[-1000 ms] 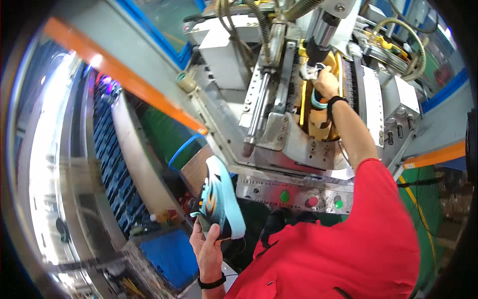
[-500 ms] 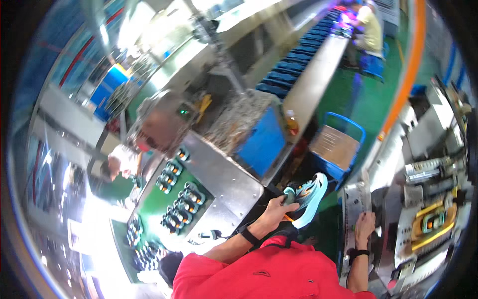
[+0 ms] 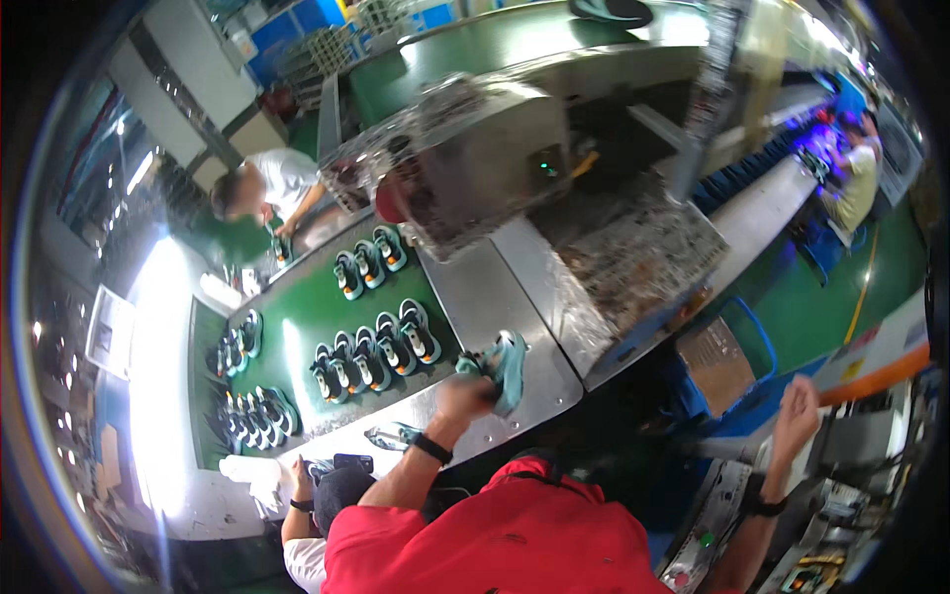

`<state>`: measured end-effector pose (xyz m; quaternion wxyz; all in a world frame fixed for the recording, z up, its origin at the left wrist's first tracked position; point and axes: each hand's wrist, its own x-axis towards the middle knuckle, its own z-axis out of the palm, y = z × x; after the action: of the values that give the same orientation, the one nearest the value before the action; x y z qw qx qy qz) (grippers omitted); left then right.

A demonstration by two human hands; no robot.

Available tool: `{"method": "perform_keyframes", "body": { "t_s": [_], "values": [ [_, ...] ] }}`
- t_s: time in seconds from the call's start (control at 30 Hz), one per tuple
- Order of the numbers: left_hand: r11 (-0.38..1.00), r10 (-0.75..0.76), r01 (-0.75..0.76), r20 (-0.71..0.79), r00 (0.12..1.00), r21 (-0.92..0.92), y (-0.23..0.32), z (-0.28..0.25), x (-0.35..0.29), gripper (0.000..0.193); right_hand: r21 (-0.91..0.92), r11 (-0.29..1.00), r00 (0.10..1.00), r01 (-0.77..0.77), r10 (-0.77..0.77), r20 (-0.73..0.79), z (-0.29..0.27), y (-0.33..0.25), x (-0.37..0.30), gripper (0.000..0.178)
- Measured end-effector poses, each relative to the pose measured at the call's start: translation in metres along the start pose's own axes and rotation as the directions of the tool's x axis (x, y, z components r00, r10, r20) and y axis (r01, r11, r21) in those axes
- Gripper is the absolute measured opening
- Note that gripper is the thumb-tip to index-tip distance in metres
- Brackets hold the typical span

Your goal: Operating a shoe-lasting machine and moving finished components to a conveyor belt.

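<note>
My left hand [image 3: 463, 400] is closed on a shoe [image 3: 510, 372] with a pale teal sole and dark upper. It holds the shoe tilted above the bare metal plate [image 3: 539, 371] at the end of a green conveyor belt. Rows of similar shoes [image 3: 365, 358] with orange accents stand on that belt, to the left of my hand. My right hand [image 3: 795, 414] is raised at the right, loosely curled with nothing visible in it, apart from the machine [image 3: 826, 515] below.
Another shoe [image 3: 393, 436] lies on the belt's near ledge. A co-worker [image 3: 282, 188] works across the belt, and another person's hand [image 3: 300, 480] is close on my left. A plastic-wrapped machine [image 3: 475, 158] stands ahead. A blue cart with a cardboard box [image 3: 714, 366] stands at the right.
My view has turned left toward the belt. My left hand has carried the shoe from beside the cart to above the metal plate. My right hand has left the machine's edge and risen.
</note>
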<state>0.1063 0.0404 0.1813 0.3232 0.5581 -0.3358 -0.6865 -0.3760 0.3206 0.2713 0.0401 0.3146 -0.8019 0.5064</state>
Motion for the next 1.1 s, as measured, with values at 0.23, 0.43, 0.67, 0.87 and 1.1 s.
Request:
{"method": "perform_keyframes", "body": {
  "t_s": [0.23,0.43,0.67,0.87,1.1],
  "values": [
    [0.993,0.049,-0.081,-0.327,0.944,-0.083,0.054,-0.115,0.190,0.025,-0.158,0.731,0.742,0.664,-0.617,0.262,0.203,-0.277,0.227,0.026],
    [0.980,0.185,-0.119,-0.527,0.830,0.158,0.123,-0.152,0.361,0.034,-0.370,0.588,0.694,0.719,-0.586,0.417,0.331,-0.334,0.434,0.053],
    [0.741,0.570,-0.179,-0.464,0.679,0.647,0.113,-0.188,0.521,0.058,-0.603,0.262,0.600,0.753,-0.650,0.467,0.445,-0.338,0.607,0.080],
    [0.719,0.648,-0.377,-0.369,0.666,0.584,0.068,-0.196,0.504,0.075,-0.517,0.396,0.635,0.759,-0.273,0.723,0.471,-0.384,0.573,0.072],
    [0.964,0.263,-0.263,0.012,0.965,0.040,-0.008,-0.119,0.297,0.060,-0.575,0.442,0.725,0.688,-0.379,0.576,0.473,-0.429,0.460,0.052]
  ]
}}
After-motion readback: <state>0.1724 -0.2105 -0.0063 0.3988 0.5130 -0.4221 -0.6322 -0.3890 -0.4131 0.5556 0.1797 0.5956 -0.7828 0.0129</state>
